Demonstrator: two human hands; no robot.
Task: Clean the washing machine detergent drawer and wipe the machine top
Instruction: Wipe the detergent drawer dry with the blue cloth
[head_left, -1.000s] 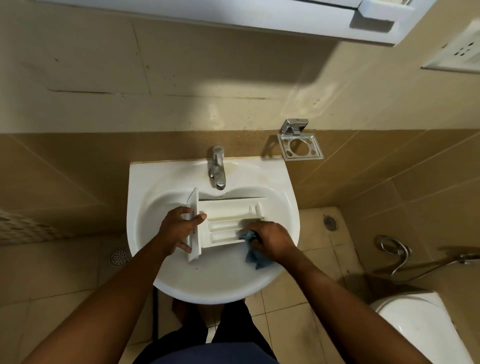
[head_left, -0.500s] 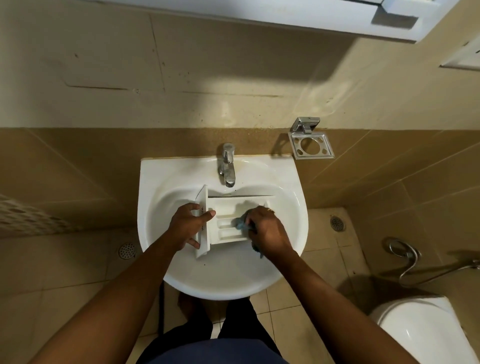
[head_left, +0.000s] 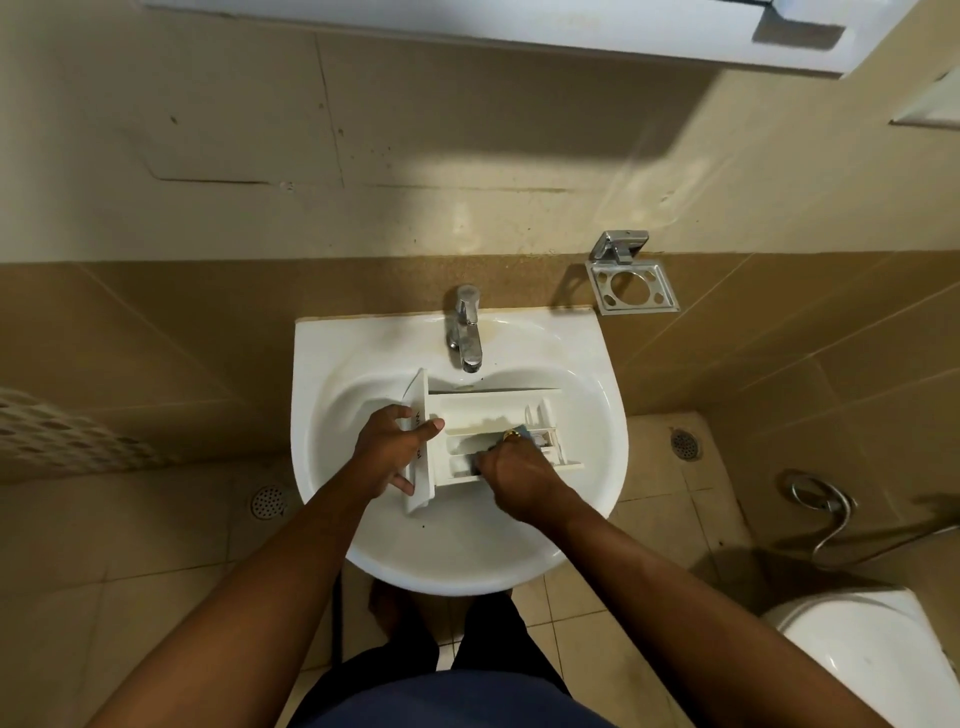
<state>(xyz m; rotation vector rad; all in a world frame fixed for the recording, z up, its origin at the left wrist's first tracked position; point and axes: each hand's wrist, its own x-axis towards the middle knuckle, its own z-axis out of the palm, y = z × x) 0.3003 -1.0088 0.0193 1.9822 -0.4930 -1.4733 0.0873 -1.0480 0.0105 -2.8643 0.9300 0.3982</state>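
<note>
A white detergent drawer lies inside the bowl of a white sink, just on the near side of a chrome tap that stands at the sink's far rim. The drawer's front panel is at the left and stands tilted, and its divided compartments run off to the right. The left hand grips that front panel, with the thumb laid across the panel's inner face and the fingers curled round its outer side and near edge. The right hand is curled over the near compartments of the drawer and clutches a blue-grey cloth, of which only small bits show past the knuckles; a gold ring sits on one finger. How far the cloth reaches into the compartments cannot be told, since the hand covers it. On the tiled wall to the right of the sink hangs a metal toothbrush holder. Farther right, low on the wall, a coiled sprayer hose hangs above a white toilet in the near right corner. Round floor drains are set in the beige tiles on both sides of the sink. A white cabinet runs along the top edge.
</note>
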